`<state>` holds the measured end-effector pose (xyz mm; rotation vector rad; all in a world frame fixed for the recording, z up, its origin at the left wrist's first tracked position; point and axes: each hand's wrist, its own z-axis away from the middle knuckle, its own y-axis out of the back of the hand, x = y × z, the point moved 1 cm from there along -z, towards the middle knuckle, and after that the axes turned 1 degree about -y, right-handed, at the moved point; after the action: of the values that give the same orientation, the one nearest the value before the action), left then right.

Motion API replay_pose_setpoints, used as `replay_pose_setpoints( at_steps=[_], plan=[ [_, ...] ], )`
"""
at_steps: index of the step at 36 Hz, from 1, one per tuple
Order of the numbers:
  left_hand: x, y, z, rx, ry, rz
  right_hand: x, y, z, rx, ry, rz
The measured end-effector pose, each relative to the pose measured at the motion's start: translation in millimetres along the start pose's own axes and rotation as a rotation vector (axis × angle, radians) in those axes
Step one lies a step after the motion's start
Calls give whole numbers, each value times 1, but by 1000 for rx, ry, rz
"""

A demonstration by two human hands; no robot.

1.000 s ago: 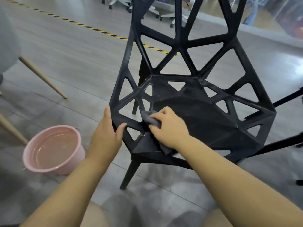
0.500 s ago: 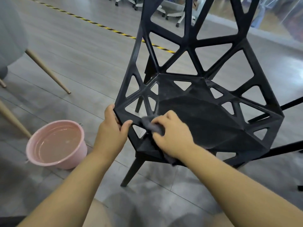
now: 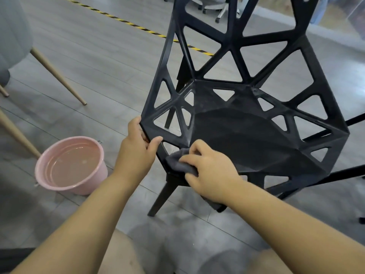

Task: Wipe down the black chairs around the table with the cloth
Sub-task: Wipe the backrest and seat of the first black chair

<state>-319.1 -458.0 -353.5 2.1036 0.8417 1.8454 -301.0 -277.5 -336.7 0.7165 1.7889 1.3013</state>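
A black chair [image 3: 246, 135] with a lattice of triangular openings fills the middle and right of the head view. My left hand [image 3: 138, 149] grips the seat's left front corner, thumb on top of the rim. My right hand [image 3: 209, 171] holds a dark grey cloth [image 3: 177, 164] and presses it on the seat's front left edge. Part of the cloth hangs below my right wrist; the rest is hidden under the hand.
A pink basin [image 3: 72, 165] of water stands on the grey floor left of the chair. Tapered wooden legs [image 3: 57, 74] of a grey upholstered chair reach in from the upper left. White office chair bases [image 3: 221, 8] stand beyond a yellow-black floor tape [image 3: 138, 26].
My right hand has slid the cloth from the inner left of the seat down toward its front edge. My left hand has kept its grip on the corner.
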Motion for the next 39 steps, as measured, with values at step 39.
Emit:
replay_pose_setpoints(
  at_steps=[39],
  plan=[
    [13,-63,26,-132,-613,-536,52,-22,81,520,14,37]
  ],
)
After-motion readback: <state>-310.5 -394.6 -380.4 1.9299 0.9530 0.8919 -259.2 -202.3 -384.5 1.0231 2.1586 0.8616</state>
